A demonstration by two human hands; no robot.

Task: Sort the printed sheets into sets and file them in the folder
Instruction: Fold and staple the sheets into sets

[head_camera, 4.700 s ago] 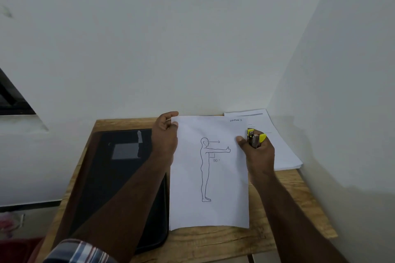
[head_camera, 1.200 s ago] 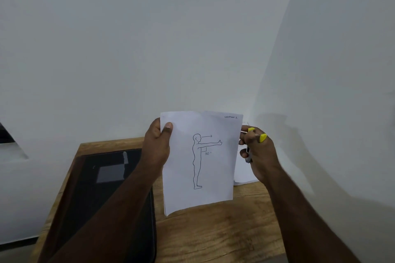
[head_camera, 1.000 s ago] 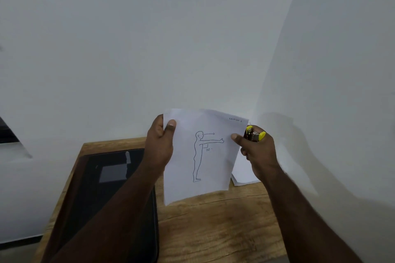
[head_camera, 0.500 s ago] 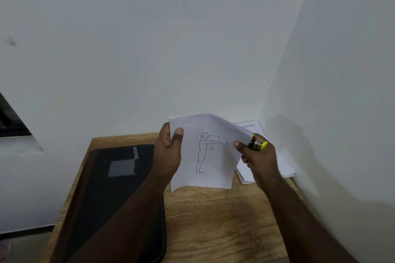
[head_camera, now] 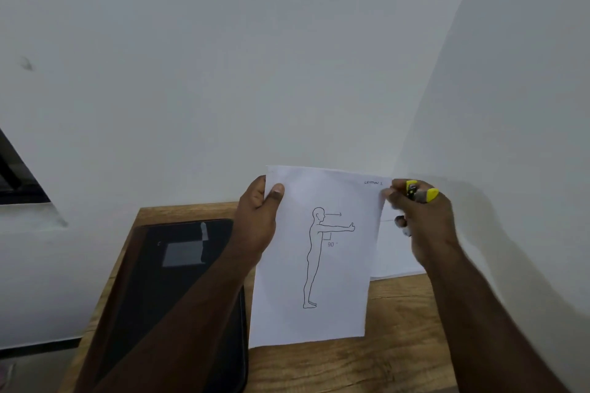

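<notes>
I hold a white printed sheet upright over the wooden table. It shows a line drawing of a standing figure with one arm out, marked 90°. My left hand pinches its top left corner, thumb on the front. My right hand is at the top right corner and grips a small yellow and metal stapler. A black folder lies shut on the left of the table. A stack of white sheets lies behind the held sheet at the right.
White walls meet in a corner close behind the table and along its right side. A grey taped label is stuck on the folder's cover. A dark window frame shows at the far left.
The sheet was bowed half a second ago and now hangs flat and upright. My right hand has shifted from the sheet's right edge up to its top right corner.
</notes>
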